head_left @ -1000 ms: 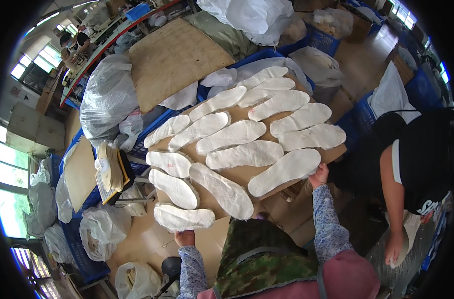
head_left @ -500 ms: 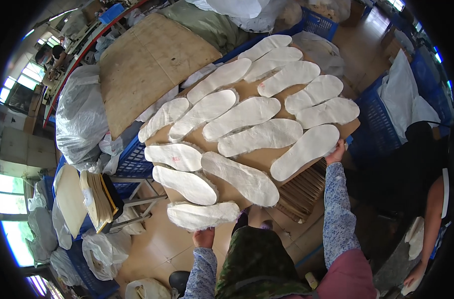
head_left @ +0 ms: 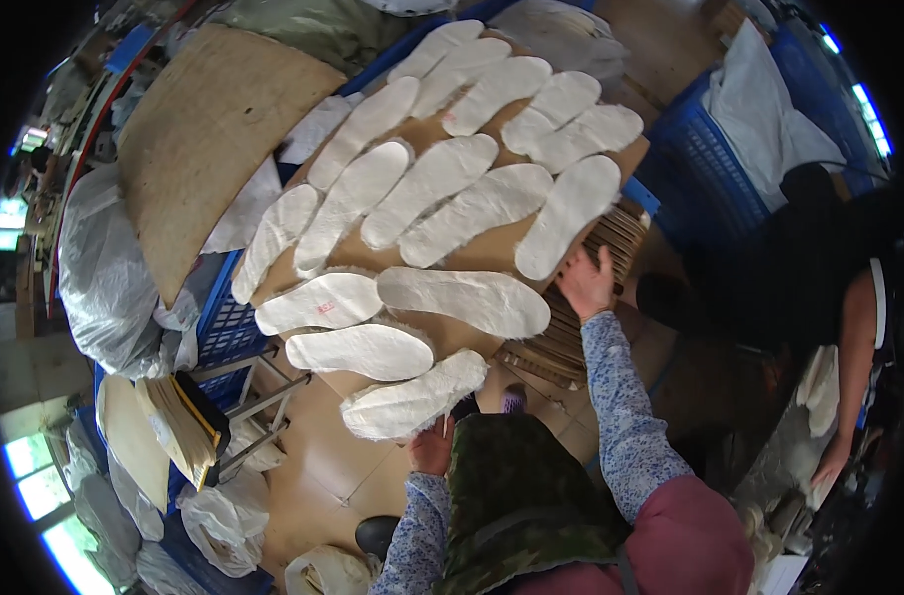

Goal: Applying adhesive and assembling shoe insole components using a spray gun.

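Many white fleecy insoles [head_left: 462, 300] lie in loose rows on a wide brown board [head_left: 358, 260]. Two of them carry small red marks. At the board's near corner, my left hand [head_left: 432, 448] grips the edge just under the nearest insole [head_left: 412, 397]; part of its fingers is hidden there. My right hand [head_left: 586, 285] is by the board's right edge, thumb and fingers apart, close to the insole [head_left: 569, 218] on that side. Whether its fingertips touch the board I cannot tell. Below that hand is a stack of brown boards [head_left: 541, 359], seen edge-on.
A large bare tan board [head_left: 224, 129] lies at the far left, beside a clear plastic bag [head_left: 105, 273]. Blue crates [head_left: 705, 149] stand right and left. A metal-framed stand [head_left: 264, 397] is at near left. Another person's arm [head_left: 858, 367] reaches down at the far right.
The view has shifted, with the board and insoles now farther left and up. My right hand has let go of the board's right corner and come nearer along its edge, opening.
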### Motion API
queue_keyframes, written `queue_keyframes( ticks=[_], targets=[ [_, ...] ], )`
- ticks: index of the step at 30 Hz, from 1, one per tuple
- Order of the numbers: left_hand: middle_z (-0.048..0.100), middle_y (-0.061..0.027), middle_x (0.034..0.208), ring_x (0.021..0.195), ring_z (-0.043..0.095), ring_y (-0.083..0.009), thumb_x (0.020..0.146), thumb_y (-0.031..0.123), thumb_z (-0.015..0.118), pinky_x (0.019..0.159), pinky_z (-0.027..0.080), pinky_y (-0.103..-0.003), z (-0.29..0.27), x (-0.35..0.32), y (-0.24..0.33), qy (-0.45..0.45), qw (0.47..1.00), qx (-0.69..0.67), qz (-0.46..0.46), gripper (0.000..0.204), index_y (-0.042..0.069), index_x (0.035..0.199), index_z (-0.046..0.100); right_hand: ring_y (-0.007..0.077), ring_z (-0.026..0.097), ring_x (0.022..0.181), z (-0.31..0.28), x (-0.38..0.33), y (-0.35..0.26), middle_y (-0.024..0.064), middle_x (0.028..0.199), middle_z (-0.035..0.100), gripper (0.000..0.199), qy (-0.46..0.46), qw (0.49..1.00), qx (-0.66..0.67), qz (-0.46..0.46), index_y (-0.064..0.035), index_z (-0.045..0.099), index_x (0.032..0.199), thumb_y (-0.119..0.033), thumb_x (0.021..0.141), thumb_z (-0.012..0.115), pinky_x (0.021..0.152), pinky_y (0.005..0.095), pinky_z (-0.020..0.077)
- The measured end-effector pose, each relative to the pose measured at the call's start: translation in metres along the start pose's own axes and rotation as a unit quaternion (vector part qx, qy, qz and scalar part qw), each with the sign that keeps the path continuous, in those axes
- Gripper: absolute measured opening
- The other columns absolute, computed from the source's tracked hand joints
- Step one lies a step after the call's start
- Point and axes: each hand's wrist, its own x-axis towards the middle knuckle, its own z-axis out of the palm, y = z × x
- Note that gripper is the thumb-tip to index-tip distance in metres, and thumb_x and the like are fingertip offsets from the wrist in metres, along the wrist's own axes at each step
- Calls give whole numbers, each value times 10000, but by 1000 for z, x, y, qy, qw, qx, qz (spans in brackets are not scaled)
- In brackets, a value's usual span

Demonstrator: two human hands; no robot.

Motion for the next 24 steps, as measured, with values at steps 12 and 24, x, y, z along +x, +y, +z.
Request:
queue_keyframes(
  ticks=[12, 24],
  targets=[
    [591, -41, 1168, 1113, 547, -224, 893, 249, 578, 958, 430, -401, 84, -59, -22, 117, 907, 352, -202, 314, 101, 1169, 557, 191, 624, 974, 40, -75, 13, 112, 1149, 621, 422, 237, 927, -292, 3, -17, 496, 1276, -119, 868, 525, 842, 310, 495],
    [512, -132, 1327, 1167, 524, -217, 923, 66, 436, 976, 420, -336, 237, -84, -127, -124, 778, 562, -253, 433, 21, 1354, 433, 84, 586, 807, 121, -278, 28, 15, 913, 641, 212, 57, 855, -508, -87, -48, 650, 1060, -152, 876, 642, 752, 248, 475]
  ],
)
